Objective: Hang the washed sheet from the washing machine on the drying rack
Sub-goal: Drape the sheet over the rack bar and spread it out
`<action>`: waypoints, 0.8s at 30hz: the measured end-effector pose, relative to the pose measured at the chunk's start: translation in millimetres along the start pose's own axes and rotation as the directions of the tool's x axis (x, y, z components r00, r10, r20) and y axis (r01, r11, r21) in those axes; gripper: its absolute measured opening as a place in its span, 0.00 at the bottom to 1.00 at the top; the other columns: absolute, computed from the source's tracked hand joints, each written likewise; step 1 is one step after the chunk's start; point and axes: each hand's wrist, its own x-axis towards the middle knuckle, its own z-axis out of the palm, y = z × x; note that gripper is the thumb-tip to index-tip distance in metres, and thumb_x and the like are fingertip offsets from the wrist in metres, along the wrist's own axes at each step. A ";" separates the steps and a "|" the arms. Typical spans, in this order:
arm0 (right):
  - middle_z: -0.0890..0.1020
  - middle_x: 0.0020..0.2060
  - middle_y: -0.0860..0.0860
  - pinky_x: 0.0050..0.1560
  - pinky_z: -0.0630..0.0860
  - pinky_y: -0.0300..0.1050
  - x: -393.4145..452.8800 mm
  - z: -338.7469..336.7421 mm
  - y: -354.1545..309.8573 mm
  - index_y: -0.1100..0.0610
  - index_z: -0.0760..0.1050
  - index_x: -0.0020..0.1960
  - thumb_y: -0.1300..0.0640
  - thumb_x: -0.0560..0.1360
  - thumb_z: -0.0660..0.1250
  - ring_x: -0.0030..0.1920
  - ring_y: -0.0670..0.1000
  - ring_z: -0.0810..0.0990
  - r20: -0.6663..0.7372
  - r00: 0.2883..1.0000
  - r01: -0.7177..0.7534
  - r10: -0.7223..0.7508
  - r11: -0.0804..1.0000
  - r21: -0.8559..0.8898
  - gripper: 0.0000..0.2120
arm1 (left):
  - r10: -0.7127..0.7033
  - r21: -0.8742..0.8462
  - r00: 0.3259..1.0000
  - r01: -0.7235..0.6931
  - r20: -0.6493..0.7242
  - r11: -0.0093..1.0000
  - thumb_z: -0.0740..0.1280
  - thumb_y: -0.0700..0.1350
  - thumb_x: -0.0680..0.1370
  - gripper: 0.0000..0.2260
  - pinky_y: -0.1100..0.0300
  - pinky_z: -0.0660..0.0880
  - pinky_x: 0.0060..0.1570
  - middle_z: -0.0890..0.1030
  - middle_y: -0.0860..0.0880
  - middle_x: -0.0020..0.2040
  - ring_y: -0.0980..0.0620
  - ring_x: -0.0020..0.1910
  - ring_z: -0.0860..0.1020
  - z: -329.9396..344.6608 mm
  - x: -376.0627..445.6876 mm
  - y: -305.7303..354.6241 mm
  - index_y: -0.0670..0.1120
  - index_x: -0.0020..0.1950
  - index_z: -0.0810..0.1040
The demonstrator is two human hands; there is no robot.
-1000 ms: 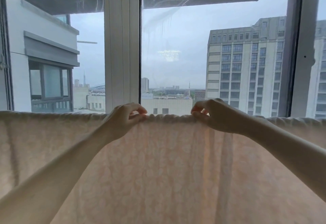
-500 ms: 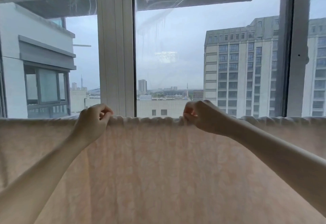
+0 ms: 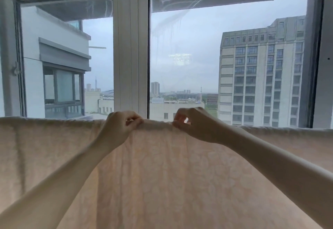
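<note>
The pale peach, faintly patterned cotton-looking bed sheet (image 3: pixel 162 174) is already draped over a horizontal support that the cloth hides, and it runs across the whole width of the view in front of the white-framed sliding window (image 3: pixel 130 48). Its top fold is bunched into small gathers between the two hands. The left hand (image 3: pixel 119 129) pinches that folded top edge between thumb and curled fingers; the right hand (image 3: pixel 195 125) does the same just beside it, with a short stretch of gathered cloth between the two grips.

The sheet should handle as a soft, limp thing with no stiffness at all — light shows through it, so the weave is thin. Fresh from the wash it is probably damp, heavier than it looks and inclined to cling to itself and to the rail. It is not fragile. The best place to take hold is where the hands are now, on the fold at the top, drawing the gathers out sideways so the cloth lies flat.

No brand, label or readable writing shows on the sheet or the window frame; the grey tower block (image 3: pixel 261 75) outside carries none either.
</note>
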 end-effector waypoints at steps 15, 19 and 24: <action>0.81 0.49 0.49 0.43 0.77 0.41 91.9 71.6 -96.4 0.55 0.77 0.55 0.44 0.77 0.63 0.43 0.44 0.78 0.038 0.991 0.131 -0.130 0.991 -0.024 0.16 | -0.089 0.057 0.992 0.084 0.089 0.995 0.66 0.51 0.77 0.09 0.62 0.75 0.54 0.82 0.60 0.49 0.66 0.50 0.78 -101.5 -27.6 -134.0 0.52 0.54 0.82; 0.82 0.46 0.49 0.45 0.79 0.46 124.0 98.6 -131.4 0.54 0.78 0.50 0.46 0.76 0.65 0.43 0.46 0.79 0.031 0.997 0.072 -0.070 0.996 -0.059 0.12 | -0.034 0.034 0.996 0.032 0.084 0.999 0.70 0.49 0.75 0.08 0.61 0.76 0.53 0.84 0.58 0.46 0.63 0.46 0.80 -126.4 -27.4 -169.9 0.50 0.52 0.84; 0.82 0.39 0.51 0.41 0.80 0.54 150.3 120.4 -165.4 0.55 0.76 0.45 0.51 0.76 0.66 0.38 0.52 0.80 -0.026 0.999 -0.023 0.019 0.985 -0.170 0.08 | 0.067 -0.002 0.996 -0.067 0.053 0.998 0.72 0.47 0.74 0.03 0.61 0.77 0.47 0.83 0.57 0.38 0.61 0.40 0.80 -146.5 -19.2 -203.3 0.50 0.44 0.84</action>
